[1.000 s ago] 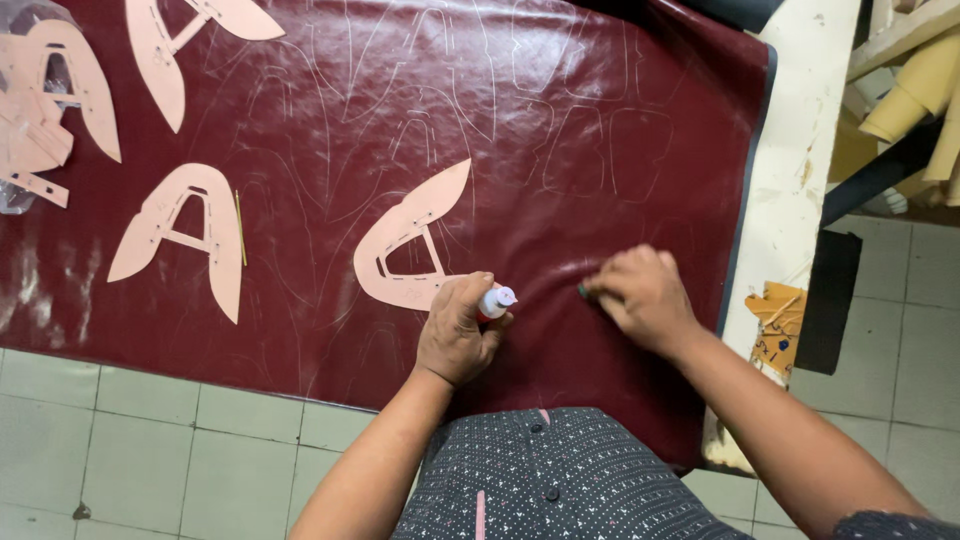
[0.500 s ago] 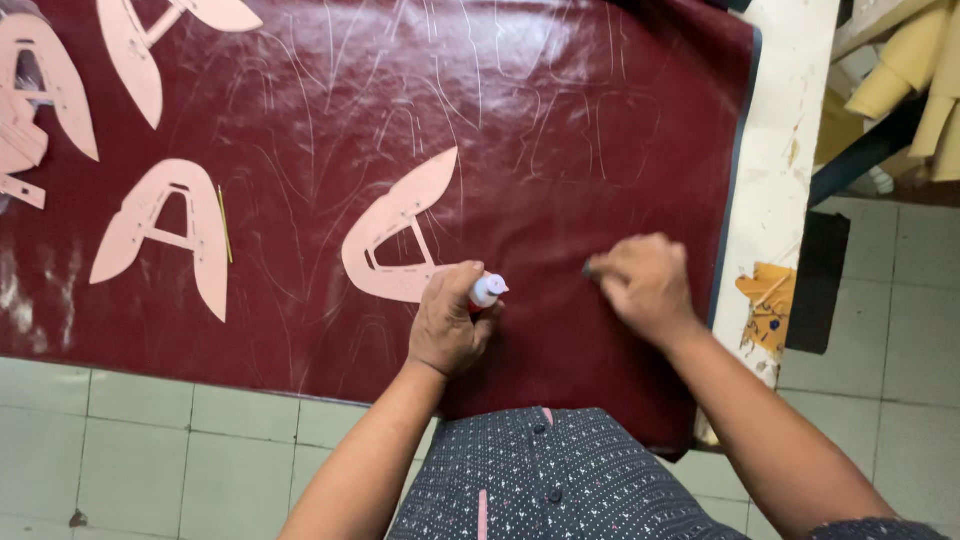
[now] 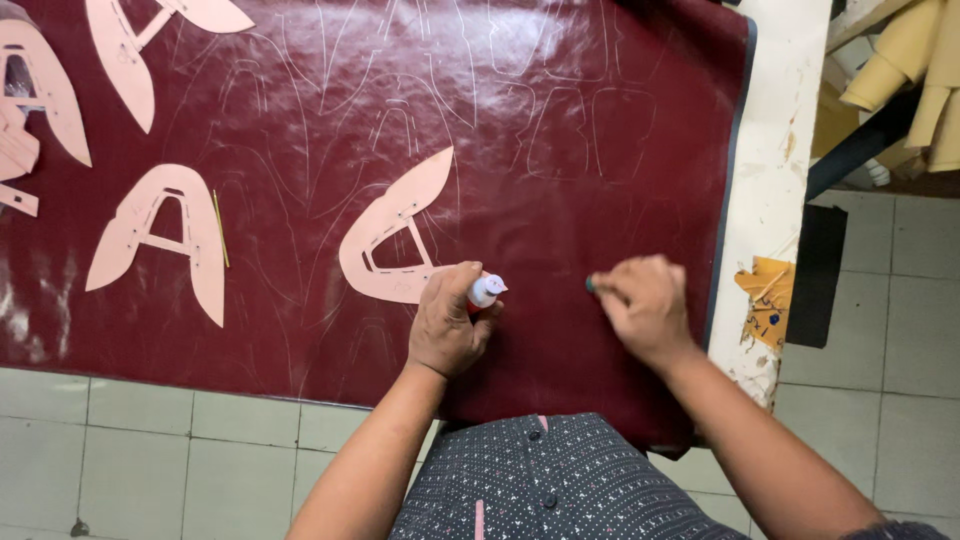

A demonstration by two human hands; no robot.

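A dark red leather sheet covers the worktable. The left hand is clenched around a small white bottle, touching a pink paper pattern. The right hand pinches a green marker on the leather. More pink patterns lie well left.

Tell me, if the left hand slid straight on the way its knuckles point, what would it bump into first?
The left hand points up the dark red leather sheet; it would at once meet the pink curved paper pattern that it already touches, as far as the view shows.
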